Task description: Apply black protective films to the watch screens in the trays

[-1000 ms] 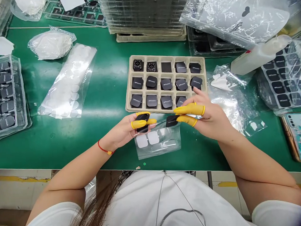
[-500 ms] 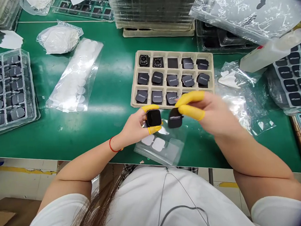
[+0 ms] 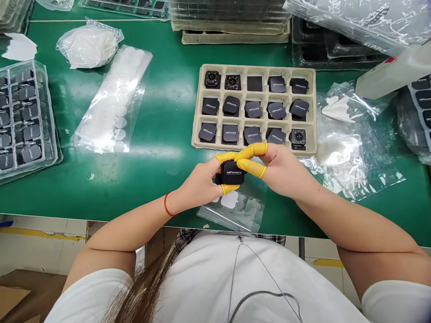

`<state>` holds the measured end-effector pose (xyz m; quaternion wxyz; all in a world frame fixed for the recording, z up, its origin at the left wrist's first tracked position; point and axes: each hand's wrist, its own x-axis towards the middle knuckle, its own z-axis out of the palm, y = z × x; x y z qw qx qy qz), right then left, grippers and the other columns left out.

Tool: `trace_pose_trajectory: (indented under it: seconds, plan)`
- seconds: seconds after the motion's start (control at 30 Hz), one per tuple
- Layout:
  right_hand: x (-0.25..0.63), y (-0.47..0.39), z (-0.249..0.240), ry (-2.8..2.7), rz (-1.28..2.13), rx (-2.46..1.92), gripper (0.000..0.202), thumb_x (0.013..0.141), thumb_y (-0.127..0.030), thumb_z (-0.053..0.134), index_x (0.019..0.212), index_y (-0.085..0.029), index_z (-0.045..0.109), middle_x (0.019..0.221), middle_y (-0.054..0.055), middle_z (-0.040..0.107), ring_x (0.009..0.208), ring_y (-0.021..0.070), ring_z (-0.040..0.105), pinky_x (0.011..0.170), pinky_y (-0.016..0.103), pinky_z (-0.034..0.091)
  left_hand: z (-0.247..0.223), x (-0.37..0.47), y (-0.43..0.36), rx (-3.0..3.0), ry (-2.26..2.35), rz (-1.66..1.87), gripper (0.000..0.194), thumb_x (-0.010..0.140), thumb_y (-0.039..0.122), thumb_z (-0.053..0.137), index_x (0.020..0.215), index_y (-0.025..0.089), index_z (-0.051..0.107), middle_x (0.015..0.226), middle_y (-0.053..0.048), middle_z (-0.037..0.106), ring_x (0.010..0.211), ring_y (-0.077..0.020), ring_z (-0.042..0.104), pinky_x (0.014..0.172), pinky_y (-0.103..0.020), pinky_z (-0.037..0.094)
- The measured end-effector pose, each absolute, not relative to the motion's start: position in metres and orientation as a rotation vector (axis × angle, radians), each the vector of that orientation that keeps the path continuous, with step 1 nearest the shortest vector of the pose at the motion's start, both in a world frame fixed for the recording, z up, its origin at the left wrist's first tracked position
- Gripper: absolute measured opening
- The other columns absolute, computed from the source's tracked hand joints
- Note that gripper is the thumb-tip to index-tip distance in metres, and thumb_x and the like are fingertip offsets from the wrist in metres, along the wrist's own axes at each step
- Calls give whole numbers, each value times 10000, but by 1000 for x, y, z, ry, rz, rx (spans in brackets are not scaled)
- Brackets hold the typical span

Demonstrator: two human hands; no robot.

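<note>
My left hand (image 3: 202, 183), with yellow finger cots, grips a black smartwatch body between thumb and finger; most of it is hidden. Over its face lies a black square screen film (image 3: 233, 174) printed "HiFuture". With thumb and forefinger, my right hand (image 3: 272, 166) pinches this film at its upper right edge. Just beyond my hands is a beige tray (image 3: 197, 144) of black watch pieces in compartments. Several show the HiFuture print, while a few, such as the watch body (image 3: 298, 138) at the near right, show a round sensor back.
A clear bag with white square pieces (image 3: 230, 199) lies under my hands. Left are a bag of round white stickers (image 3: 111, 108) and a clear tray (image 3: 55, 139) of watches. Stacked trays (image 3: 231, 15) stand behind; a white bottle (image 3: 385, 75) leans at right.
My right hand has moved left, bringing the film from beside the watch body onto its face. The view has shifted slightly, and the tray's near-right watch body now shows.
</note>
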<state>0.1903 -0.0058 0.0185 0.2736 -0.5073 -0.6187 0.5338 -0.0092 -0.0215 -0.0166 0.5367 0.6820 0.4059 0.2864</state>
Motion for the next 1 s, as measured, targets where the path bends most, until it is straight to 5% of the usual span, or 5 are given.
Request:
trace_pose_trajectory:
  seconds: [1.0]
  plan:
    - [188,-7,16,-1743,1324,-1383,123,844,-306,626,877,-205,689,882,37,703,812,182,632,756,346,521,-21,-9,-21,1663,999,662,545,774,257,715,1279,205,519,1033,-33,710,751,-131,665,677,-251,543]
